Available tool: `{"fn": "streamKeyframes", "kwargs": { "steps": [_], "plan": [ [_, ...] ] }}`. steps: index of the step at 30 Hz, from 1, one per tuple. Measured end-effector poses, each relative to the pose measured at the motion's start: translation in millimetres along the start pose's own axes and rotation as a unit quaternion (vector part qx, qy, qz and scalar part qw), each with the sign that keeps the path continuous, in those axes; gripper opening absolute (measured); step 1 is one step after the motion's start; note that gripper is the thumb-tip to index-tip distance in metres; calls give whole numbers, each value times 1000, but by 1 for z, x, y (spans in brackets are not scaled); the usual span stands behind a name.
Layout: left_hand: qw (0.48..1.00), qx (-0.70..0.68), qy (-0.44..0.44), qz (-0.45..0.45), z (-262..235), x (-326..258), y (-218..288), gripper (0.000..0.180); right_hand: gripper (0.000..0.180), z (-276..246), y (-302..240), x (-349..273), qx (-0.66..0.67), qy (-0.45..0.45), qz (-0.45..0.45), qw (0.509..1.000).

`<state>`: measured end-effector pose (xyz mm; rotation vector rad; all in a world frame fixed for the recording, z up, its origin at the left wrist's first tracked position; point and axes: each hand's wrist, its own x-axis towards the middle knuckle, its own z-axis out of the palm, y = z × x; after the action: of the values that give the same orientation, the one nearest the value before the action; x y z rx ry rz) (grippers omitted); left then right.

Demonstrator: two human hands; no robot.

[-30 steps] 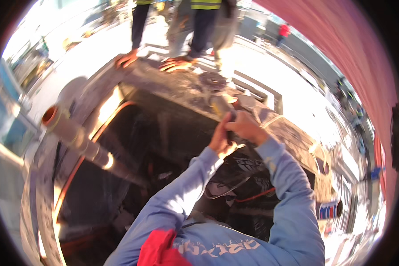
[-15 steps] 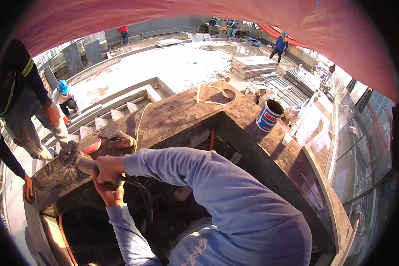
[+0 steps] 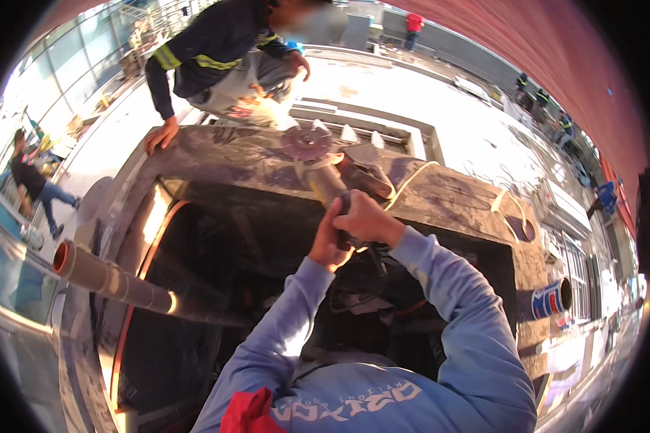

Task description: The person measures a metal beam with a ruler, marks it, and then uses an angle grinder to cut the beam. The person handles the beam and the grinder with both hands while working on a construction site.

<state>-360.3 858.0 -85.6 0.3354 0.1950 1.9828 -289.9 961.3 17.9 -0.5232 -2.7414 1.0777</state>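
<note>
Two hands grip one angle grinder.

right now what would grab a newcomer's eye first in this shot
In the centre, the left hand and right hand grip a grey angle grinder with a round disc, held over the dark concrete rim of a deep opening. Just beyond, a crouching co-worker in a dark jacket with yellow reflective bands leans a hand on that rim. At lower left, a long grey plastic pipe slants into the pit.
</note>
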Motion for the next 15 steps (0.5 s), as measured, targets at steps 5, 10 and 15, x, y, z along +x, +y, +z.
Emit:
{"fn": "streamKeyframes", "kwargs": {
  "steps": [5, 10, 15],
  "plan": [
    [1000, 0, 6, 4, 9, 6, -4, 45, 63, -10, -11, -4, 21, -9, 11, 1000],
    [999, -28, -2, 26, 20, 12, -7, 48, 64, -21, -12, 15, -54, -79, 34, 995],
    [995, -82, 25, 59, 21, 19, -5, 47, 55, -20, -29, 20, -94, -18, 5, 995]
  ]
}}
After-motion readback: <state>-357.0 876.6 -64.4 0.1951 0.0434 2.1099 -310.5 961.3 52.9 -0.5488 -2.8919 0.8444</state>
